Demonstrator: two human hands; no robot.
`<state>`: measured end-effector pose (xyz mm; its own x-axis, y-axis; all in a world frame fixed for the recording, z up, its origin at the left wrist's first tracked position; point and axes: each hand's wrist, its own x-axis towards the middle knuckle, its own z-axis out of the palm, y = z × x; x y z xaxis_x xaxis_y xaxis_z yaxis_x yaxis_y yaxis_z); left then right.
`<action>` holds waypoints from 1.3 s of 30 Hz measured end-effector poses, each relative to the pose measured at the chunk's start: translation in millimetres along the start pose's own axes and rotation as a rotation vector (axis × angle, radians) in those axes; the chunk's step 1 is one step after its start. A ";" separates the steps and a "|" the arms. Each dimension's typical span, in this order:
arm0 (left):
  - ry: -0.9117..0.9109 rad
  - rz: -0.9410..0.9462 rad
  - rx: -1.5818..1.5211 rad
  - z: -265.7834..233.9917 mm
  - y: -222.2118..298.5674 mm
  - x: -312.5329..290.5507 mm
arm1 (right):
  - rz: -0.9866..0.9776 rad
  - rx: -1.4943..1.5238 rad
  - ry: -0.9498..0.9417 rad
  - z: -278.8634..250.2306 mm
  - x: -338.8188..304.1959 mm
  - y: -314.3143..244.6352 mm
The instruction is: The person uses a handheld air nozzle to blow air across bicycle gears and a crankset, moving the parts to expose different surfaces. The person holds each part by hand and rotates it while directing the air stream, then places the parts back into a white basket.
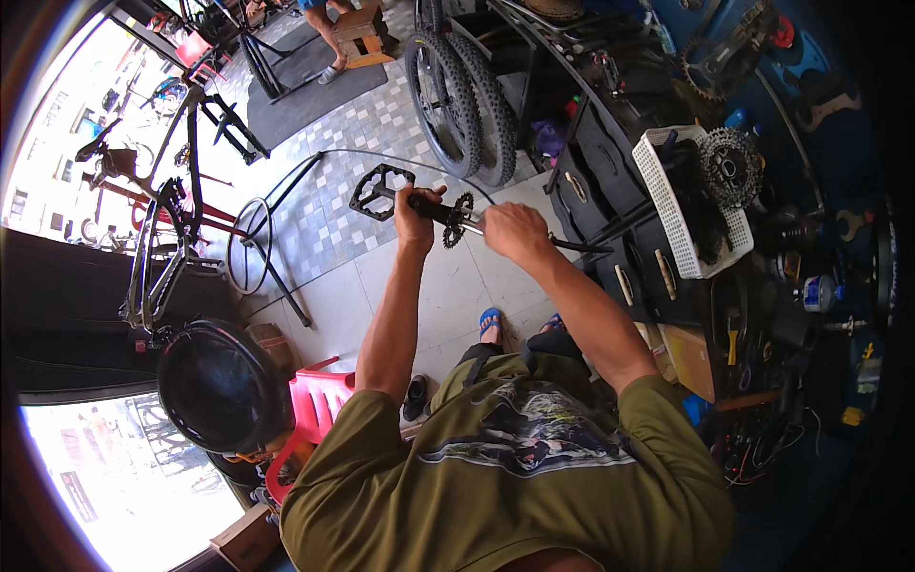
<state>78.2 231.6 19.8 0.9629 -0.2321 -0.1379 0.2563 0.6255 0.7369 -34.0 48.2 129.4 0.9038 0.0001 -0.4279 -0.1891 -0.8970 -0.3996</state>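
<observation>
My left hand point(414, 225) is wrapped around the black arm of a bicycle crankset, held up in front of me. A black platform pedal point(370, 202) is fitted at the arm's outer end, left of that hand. On the other side sits a small dark chainring point(458, 222), its teeth facing upward and downward. From its centre a silver shaft point(473, 228) runs to my right hand point(516, 232), whose fingers are closed around it. The shaft's far end is hidden in that fist. A black bar point(581, 248) shows beyond the right wrist; whether it joins the shaft I cannot tell.
A bike frame point(176, 210) hangs on a red stand at left. Two wheels point(448, 105) stand ahead. On the right, a white basket point(667, 191) of parts and a large cassette point(731, 169) rest by drawers. A pink chair point(319, 405) is near my left. Another person's leg point(334, 48) shows ahead.
</observation>
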 end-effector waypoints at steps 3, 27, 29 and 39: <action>0.011 -0.001 -0.059 -10.0 15.5 3.0 | 0.017 -0.017 0.038 1.5 5.5 -14.0; -0.024 -0.047 -0.174 -20.2 56.8 -34.0 | 0.110 0.047 0.050 -9.9 12.5 11.1; -0.009 -0.059 -0.214 -20.4 58.5 -37.3 | 0.109 0.046 0.043 -2.8 16.1 20.9; 0.075 -0.055 -0.319 -29.9 78.8 -40.5 | 0.068 0.135 -0.055 26.7 19.7 43.7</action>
<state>62.0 312.5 63.7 0.9475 -0.2234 -0.2289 0.3099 0.8182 0.4843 -34.7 20.7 81.8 0.8653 -0.0307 -0.5003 -0.3024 -0.8279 -0.4723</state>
